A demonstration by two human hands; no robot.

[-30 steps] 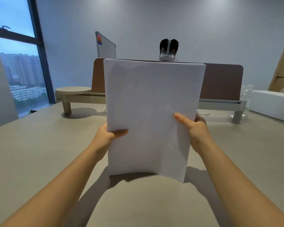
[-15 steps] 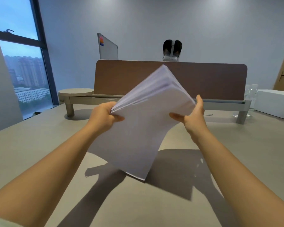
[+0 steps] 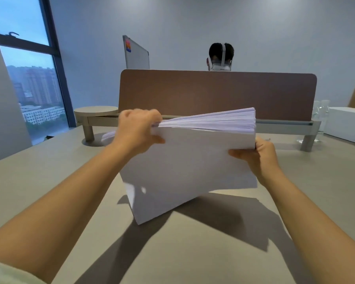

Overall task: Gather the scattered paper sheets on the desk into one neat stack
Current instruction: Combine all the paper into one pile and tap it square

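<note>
A thick stack of white paper sheets is held in the air over the beige desk, long side across, its top edge fanned toward the far side. My left hand grips the stack's upper left corner, fingers curled over the edge. My right hand grips the right edge, thumb on the near face. The stack's lowest corner hangs near the desk surface; whether it touches cannot be told. A few sheet edges stick out at the left behind my left hand.
A brown partition panel stands across the desk's far side on a grey shelf rail. A round side shelf sits at the left end. A white box and clear bottles are at far right. A person's head shows behind the partition.
The stack has turned from upright portrait to lying long side across. My left hand rose to the top left corner and my right hand shifted out to the right edge.
</note>
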